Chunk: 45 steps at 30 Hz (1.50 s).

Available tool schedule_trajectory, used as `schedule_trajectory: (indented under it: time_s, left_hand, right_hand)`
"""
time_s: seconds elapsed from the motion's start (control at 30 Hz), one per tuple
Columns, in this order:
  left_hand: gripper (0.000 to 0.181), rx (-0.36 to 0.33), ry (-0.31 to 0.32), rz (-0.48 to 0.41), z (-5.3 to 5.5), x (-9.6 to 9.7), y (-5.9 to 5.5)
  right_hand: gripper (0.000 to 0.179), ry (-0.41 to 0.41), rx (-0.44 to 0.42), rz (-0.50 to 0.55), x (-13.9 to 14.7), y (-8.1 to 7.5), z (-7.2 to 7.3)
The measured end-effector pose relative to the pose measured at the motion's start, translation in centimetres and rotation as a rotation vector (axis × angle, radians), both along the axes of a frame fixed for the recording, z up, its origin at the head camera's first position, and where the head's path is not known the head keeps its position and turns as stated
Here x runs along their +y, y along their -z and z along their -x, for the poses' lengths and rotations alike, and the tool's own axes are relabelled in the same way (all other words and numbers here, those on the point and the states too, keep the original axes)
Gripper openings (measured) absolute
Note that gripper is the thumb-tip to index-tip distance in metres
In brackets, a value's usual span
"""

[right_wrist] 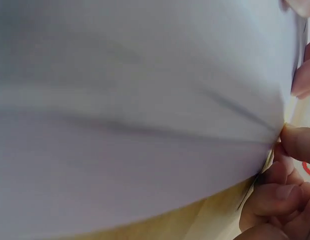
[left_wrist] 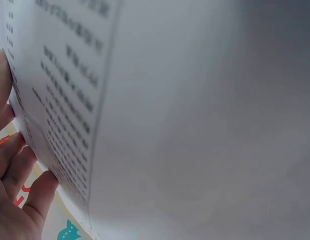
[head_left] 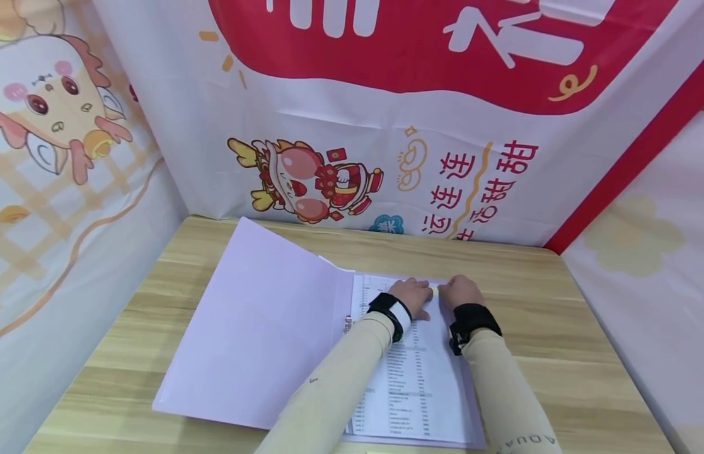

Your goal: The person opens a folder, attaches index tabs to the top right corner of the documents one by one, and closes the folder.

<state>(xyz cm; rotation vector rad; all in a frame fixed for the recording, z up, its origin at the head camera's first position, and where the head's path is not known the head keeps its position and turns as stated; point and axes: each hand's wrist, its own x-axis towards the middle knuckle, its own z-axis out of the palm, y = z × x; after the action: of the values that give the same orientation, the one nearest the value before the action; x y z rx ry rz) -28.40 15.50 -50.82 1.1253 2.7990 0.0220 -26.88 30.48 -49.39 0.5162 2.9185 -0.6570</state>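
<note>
An open lilac ring binder (head_left: pixel 261 328) lies on the table, its cover spread to the left. On its right side sits a stack of printed sheets (head_left: pixel 408 378) with columns of text. My left hand (head_left: pixel 411 296) rests on the upper part of the top sheet, fingers extended and fingertips touching the paper. At the sheet's top right edge, my right hand (head_left: pixel 464 292) pinches a small yellow sticky note (head_left: pixel 434 291), mostly hidden by the fingers. In the right wrist view, the thumb (right_wrist: pixel 300 144) presses at the paper's edge and the other fingers are curled.
The metal ring clasp (head_left: pixel 348 323) stands along the binder's spine. A pale yellow edge (head_left: pixel 380 452) shows at the bottom of the head view. The wood-grain table (head_left: pixel 533 302) meets printed cloth hangings (head_left: pixel 352 113) at the back and sides.
</note>
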Motion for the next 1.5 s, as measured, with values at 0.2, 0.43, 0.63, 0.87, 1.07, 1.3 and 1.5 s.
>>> schedule_trajectory:
  time_s: [0.2, 0.43, 0.63, 0.87, 1.07, 1.3, 1.5]
  left_hand:
    - [0.053, -0.005, -0.005, 0.002, 0.0, 0.0, -0.1]
    - [0.051, -0.009, -0.025, -0.020, -0.1, 0.1, -0.1]
    - [0.049, -0.013, -0.019, -0.026, -0.2, -0.1, -0.2]
    - [0.047, -0.008, -0.014, -0.027, -0.5, -0.2, -0.4]
    - [0.049, -0.012, -0.012, 0.003, -1.5, -0.3, -1.3]
    - [0.053, 0.025, -0.018, -0.025, -1.4, -0.1, 0.2]
    - [0.053, 0.094, 0.012, -0.031, -1.1, -0.4, 0.7]
  right_hand:
    - [0.028, -0.026, -0.008, -0.002, 0.2, -0.2, -0.3]
    - [0.028, -0.063, -0.046, 0.040, 0.6, -0.2, 0.0]
    - [0.028, -0.069, -0.043, 0.001, 1.6, -0.2, -0.3]
    - [0.029, -0.066, -0.060, 0.010, 2.2, -0.1, -0.5]
    - [0.029, -0.050, -0.061, 0.037, 2.3, -0.1, -0.7]
    - [0.031, -0.092, -0.047, 0.066, 2.9, -0.2, -1.2]
    - [0.034, -0.129, -0.053, 0.124, 4.1, -0.5, -1.9]
